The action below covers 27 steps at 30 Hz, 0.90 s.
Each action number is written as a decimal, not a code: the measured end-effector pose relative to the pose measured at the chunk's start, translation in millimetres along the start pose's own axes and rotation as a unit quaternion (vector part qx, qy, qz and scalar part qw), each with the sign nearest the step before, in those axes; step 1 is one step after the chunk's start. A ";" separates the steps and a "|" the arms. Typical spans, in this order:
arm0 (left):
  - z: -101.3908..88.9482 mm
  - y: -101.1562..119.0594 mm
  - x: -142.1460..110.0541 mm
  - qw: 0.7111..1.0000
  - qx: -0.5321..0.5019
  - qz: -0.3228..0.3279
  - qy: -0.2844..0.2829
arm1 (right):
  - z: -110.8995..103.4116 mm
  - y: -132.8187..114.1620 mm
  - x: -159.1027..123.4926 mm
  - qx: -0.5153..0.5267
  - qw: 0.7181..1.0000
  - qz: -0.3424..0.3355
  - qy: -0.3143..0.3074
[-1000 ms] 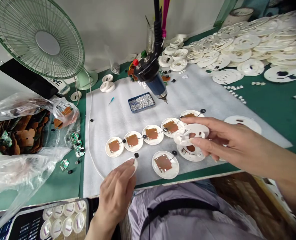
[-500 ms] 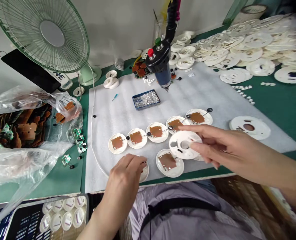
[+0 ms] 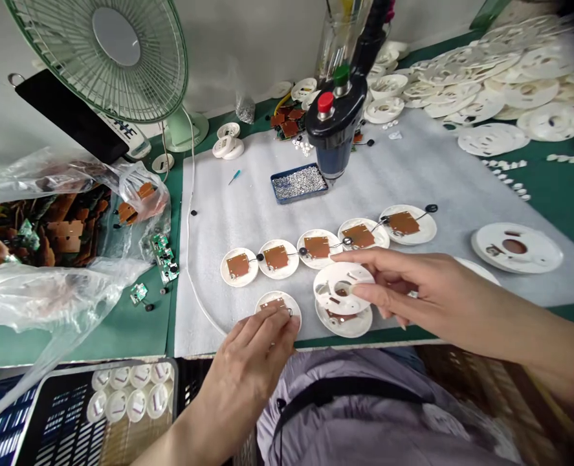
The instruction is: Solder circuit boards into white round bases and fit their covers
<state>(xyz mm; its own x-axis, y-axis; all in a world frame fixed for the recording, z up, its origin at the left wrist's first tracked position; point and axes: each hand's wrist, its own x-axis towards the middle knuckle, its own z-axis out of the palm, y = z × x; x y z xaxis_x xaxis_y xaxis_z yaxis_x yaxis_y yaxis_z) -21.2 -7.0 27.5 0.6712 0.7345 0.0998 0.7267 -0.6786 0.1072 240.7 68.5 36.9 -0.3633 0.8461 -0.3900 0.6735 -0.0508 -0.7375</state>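
Between the thumb and fingers of my right hand (image 3: pixel 413 285) is a white plastic disc (image 3: pixel 325 285) with a large centre hole and several slots. It hovers over a white round housing (image 3: pixel 359 323) with a brown circuit board inside, partly covering it. My left hand (image 3: pixel 257 349) is closed, its fingertips pressed together at another housing (image 3: pixel 277 298) near the table's front edge. A thin dark wire shows by those fingertips; what they pinch is hidden. Behind both hands lies a row of several similar housings (image 3: pixel 239 266), with brown boards and small black round parts on wires.
An electric screwdriver (image 3: pixel 335 129) hangs beside a blue tray of small screws (image 3: pixel 299 184). White discs (image 3: pixel 549 65) are piled at the back right, with stacked discs (image 3: pixel 519 249) nearer. At left stand a fan (image 3: pixel 116 39), a bag of boards (image 3: pixel 63 233) and, lower, a crate (image 3: pixel 54 414).
My right hand has brought the disc leftward over the nearer housing. My left hand has shifted at its housing, exposing more of the board. The whole view has also shifted.
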 end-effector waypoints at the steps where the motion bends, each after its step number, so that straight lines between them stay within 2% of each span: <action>1: 3.4 0.8 -2.5 1.000 0.000 -0.005 0.000 | 3.5 -2.0 2.5 -0.002 1.000 -0.017 -0.010; 5: 14.5 4.5 -12.1 0.999 -0.019 -0.019 0.028 | 18.2 -11.6 14.0 -0.050 0.988 -0.140 -0.035; 7: 16.7 4.4 -15.4 0.995 -0.047 -0.049 0.073 | 23.0 -18.0 17.6 -0.050 0.989 -0.136 -0.032; 10: 19.7 0.2 -17.1 0.978 -0.069 -0.119 0.157 | 29.7 -30.3 22.8 -0.014 0.995 -0.083 -0.046; 11: 21.8 -1.8 -17.0 0.973 -0.069 -0.134 0.172 | 32.4 -34.7 25.5 -0.011 0.994 -0.093 -0.058; 15: 34.0 -7.7 -16.7 0.969 -0.074 -0.154 0.178 | 41.9 -46.6 39.5 -0.031 0.977 -0.178 -0.118; 21: 42.2 -9.4 -19.1 0.961 -0.106 -0.158 0.202 | 44.1 -42.6 43.2 -0.019 0.982 -0.142 -0.122; 23: 41.8 -9.5 -18.8 0.961 -0.110 -0.154 0.201 | 41.6 -42.6 43.6 -0.032 0.979 -0.152 -0.129; 27: 39.1 -6.4 -17.9 0.963 -0.058 -0.154 0.214 | 34.7 -44.4 47.5 -0.116 0.949 -0.258 -0.137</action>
<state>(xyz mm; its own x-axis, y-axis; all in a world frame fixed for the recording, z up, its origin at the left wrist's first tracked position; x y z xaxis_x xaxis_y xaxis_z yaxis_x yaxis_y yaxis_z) -32.1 -15.7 -13.7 0.2868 0.8506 0.4407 0.8438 -0.4421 0.3043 171.2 92.5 32.0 -0.8163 0.5543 -0.1623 0.4721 0.4785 -0.7404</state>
